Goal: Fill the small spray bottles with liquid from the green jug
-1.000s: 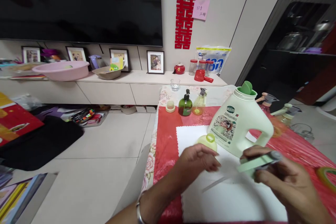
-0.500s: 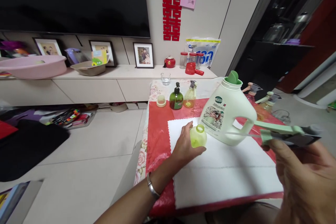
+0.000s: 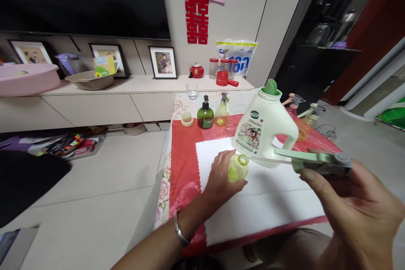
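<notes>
My left hand is wrapped round a small yellow-green spray bottle, which leans to the right with its mouth uncovered. In my right hand is a green and grey spray head, held sideways. Its thin clear tube points left, with the tip right at the bottle's mouth; whether it is inside I cannot tell. Just behind stands a large pale green detergent jug, its top uncapped and a green scoop-shaped spout showing. A white cloth lies beneath.
Behind the cloth stand a green pump bottle, a spray bottle with amber liquid, a pale cap and a clear glass. More spray bottles are at the right. A low cabinet runs along the wall.
My right hand has brought the spray head left, so the tube's tip now meets the bottle's mouth. The bottle tilts more to the right. The whole view has shifted slightly.
</notes>
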{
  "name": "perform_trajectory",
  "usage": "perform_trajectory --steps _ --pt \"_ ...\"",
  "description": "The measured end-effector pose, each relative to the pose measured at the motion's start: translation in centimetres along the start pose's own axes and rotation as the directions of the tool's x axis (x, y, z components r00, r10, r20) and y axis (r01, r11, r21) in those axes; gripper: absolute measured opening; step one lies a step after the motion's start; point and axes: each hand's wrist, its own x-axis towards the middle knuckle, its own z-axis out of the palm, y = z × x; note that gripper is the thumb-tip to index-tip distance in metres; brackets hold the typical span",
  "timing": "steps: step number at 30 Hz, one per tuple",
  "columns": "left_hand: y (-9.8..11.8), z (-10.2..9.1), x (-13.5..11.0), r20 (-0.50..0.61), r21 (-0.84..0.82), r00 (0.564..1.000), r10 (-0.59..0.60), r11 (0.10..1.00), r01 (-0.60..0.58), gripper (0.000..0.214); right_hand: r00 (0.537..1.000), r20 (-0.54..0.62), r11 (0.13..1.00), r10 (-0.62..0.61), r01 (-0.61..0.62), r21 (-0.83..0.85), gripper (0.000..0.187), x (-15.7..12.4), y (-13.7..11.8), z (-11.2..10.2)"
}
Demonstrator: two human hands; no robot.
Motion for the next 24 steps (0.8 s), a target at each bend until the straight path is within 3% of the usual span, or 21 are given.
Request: perform_trajectory --steps 3,8,14,20,24 --pt "0.1 0.1 -0.2 0.012 -0.004 1.000 -0.007 1.000 0.007 0.081 0.992 0.037 0.990 -0.119 0.121 -0.070 0.044 -0.1 -0.4 -0.4" --pt "0.3 0.2 -0.5 0.037 0.001 0.999 0.007 1.000 -0.007 0.081 0.977 0.109 0.963 -0.185 0.202 -0.176 0.043 -0.3 -1.4 -1.0" --pt "0.0 0.8 -0.9 0.076 0.005 0.994 0.079 0.997 -0.079 0.088 0.912 0.279 0.930 -0.301 0.346 -0.127 0.043 0.2 -0.5 1.1" --pt "-0.9 1.2 -1.0 0.067 -0.001 0.989 0.133 0.991 -0.133 0.087 0.868 0.430 0.962 -0.248 0.273 0.003 0.026 0.5 1.6 4.0" --pt "-1.5 1.5 -0.9 0.040 -0.001 0.992 0.116 0.993 -0.116 0.078 0.837 0.510 0.979 -0.199 0.193 0.067 0.025 0.2 2.4 5.5"
